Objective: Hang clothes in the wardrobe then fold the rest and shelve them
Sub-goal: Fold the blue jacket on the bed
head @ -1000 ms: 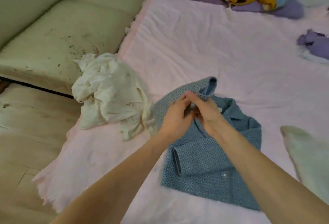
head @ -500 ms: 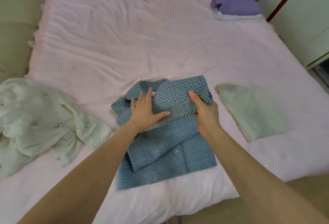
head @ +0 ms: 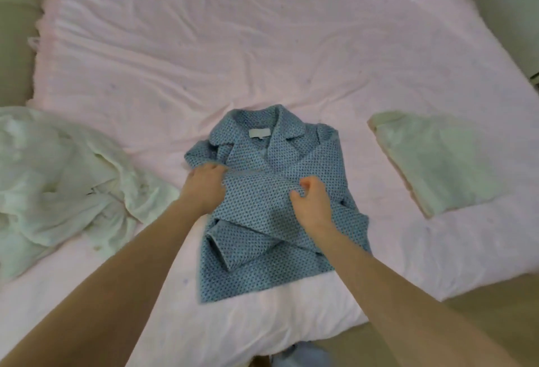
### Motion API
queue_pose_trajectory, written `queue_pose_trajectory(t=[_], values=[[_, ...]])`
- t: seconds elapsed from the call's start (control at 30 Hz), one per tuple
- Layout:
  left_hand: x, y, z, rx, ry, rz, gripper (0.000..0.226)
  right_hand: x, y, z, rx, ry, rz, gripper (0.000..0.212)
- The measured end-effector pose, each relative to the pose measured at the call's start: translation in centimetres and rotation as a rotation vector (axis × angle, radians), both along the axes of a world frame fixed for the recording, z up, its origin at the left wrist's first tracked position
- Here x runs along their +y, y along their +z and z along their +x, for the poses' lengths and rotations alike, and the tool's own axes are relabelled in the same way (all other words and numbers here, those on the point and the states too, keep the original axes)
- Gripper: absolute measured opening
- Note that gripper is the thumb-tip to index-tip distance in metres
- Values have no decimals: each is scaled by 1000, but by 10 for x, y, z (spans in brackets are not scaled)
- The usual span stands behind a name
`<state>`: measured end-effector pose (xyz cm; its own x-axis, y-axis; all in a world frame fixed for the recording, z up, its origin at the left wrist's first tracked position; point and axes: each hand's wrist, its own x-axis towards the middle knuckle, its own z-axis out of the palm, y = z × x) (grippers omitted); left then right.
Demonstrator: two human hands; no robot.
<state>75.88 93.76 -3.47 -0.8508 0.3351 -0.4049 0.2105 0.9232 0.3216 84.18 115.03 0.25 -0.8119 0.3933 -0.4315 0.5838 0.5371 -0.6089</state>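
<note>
1. Currently: the blue patterned shirt [head: 280, 209] is lying collar-up near the front edge of the pink bedspread [head: 204, 54], and the folding step is underway.
2. Left hand [head: 204, 187] is gripping the shirt's left side; right hand [head: 310, 206] is pinching the sleeve crossed over its front.
3. Next move, by judgement, is calling for flattening the sleeves, then folding hem toward collar.
4. Since half a second ago, the collar is lying uncovered and the sleeve is resting lower.

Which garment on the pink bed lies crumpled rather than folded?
The white garment heaped at the bed's left edge; the blue patterned jacket and pale green cloth lie flat.
</note>
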Motion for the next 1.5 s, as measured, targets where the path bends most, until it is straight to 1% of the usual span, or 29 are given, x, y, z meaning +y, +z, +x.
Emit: queue_pose_trajectory(t=[0.1, 0.17, 0.23, 0.3, 0.33, 0.4, 0.47, 0.5, 0.53, 0.6, 0.63, 0.67, 0.73, 0.77, 0.8, 0.83, 0.87, 0.9, 0.93, 0.97, 1.0, 1.03, 1.1, 1.17, 1.27, 1.3, 1.4, 1.43, 1.5], values=[[-29, -2, -14, 29, 62, 56, 51, -33, -17, -44, -26, 379, 22, 34], [-45, -6, -29, 60, 64, 54, 58, -55, -35, -76, -46, 576, 60, 39], [-56, -15, -47, 79, 13, 13, 67, -71, -51, -100, -54, 704, 159, 48], [-61, -27, -61, 88, -60, -28, 70, -80, -64, -113, -89, 744, 256, 60], [-61, -31, -66, 80, -132, -79, 70, -82, -70, -117, -129, 757, 268, 67], [-61, -43, -76, 55, -276, -233, 72, -89, -84, -122, -206, 784, 270, 80], [-62, -51, -85, 54, -399, -358, 73, -91, -91, -125, -233, 770, 249, 84], [-65, -56, -90, 62, -435, -376, 71, -94, -94, -127, -230, 754, 213, 78], [-67, -59, -93, 105, -472, -360, 66, -94, -93, -126, -206, 746, 170, 66], [-75, -66, -99, 293, -600, -265, 43, -101, -87, -122, -97, 817, 144, 35], [-78, -66, -102, 378, -678, -197, 31, -106, -83, -118, -23, 872, 154, 26], [-80, -65, -104, 448, -756, -111, 22, -111, -78, -112, 35, 924, 163, 23], [-81, -61, -108, 506, -893, 15, 19, -119, -75, -100, 111, 993, 129, 26], [-82, -60, -110, 520, -953, 52, 18, -121, -75, -96, 116, 974, 63, 31], [-83, -58, -112, 520, -1000, 78, 16, -123, -74, -96, 130, 899, -16, 37], [-84, -58, -115, 514, -1033, 77, 16, -120, -77, -99, 188, 759, -69, 39], [-85, -58, -118, 489, -1051, 62, 18, -115, -81, -106, 275, 574, -40, 36], [-86, -60, -124, 444, -1063, 38, 21, -108, -88, -118, 338, 384, 71, 32], [-85, -61, -127, 398, -1068, 5, 24, -100, -92, -131, 310, 248, 186, 36], [-83, -62, -130, 333, -1073, -36, 26, -93, -96, -144, 188, 193, 243, 47], [-80, -62, -130, 249, -1069, -63, 26, -88, -102, -153, 43, 200, 234, 55], [-75, -60, -129, 158, -1028, -89, 24, -84, -107, -161, -77, 268, 211, 54], [-69, -56, -126, 26, -905, -161, 19, -77, -115, -162, -193, 414, 239, 35], [-64, -52, -125, 13, -821, -272, 15, -66, -122, -154, -168, 429, 326, 25], [-55, -45, -128, 45, -768, -359, 13, -58, -129, -143, -254, 344, 357, 23], [-53, -47, -130, 30, -751, -357, 16, -59, -132, -141, -262, 331, 360, 24], [-54, -55, -144, -101, -657, -243, 24, -57, -130, -137, -195, 385, 423, 29], [-57, -56, -148, -131, -638, -219, 24, -54, -126, -134, -204, 425, 461, 30], [-59, -62, -155, -137, -616, -204, 25, -48, -122, -124, -296, 453, 541, 31]])
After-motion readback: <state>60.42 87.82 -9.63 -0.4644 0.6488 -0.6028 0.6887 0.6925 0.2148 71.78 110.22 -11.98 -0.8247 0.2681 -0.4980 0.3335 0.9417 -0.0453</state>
